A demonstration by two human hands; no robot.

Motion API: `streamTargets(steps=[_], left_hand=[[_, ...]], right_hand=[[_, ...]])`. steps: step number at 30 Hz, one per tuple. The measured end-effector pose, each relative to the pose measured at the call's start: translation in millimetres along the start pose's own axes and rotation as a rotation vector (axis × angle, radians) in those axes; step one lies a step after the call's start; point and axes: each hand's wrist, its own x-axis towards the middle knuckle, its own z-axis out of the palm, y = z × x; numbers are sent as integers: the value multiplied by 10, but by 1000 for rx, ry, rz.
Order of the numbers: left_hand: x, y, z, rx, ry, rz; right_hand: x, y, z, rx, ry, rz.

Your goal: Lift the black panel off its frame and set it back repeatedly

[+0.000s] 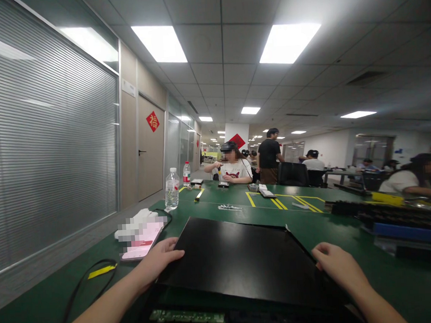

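Observation:
A flat, glossy black screen panel is in front of me over the green table, its far edge slightly raised. My left hand grips the panel's left edge, thumb on the upper face and fingers partly hidden. At the right edge, my right hand has its fingers curled in and pinched on the panel's border. Along the near side, below the panel, a strip of green circuit board shows in a dark frame. The underside of the panel is hidden.
Left of the panel lie a phone, a white cloth-like item and a black cable with a yellow tag. A water bottle stands beyond. Stacked dark strips lie at right. Several people sit or stand around.

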Motion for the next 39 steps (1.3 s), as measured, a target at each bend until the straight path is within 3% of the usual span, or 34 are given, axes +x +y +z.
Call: streamTargets(steps=[39], left_hand=[[99,-97,-130,125,-66,73]], right_hand=[[56,9,21,-185,2,-68]])
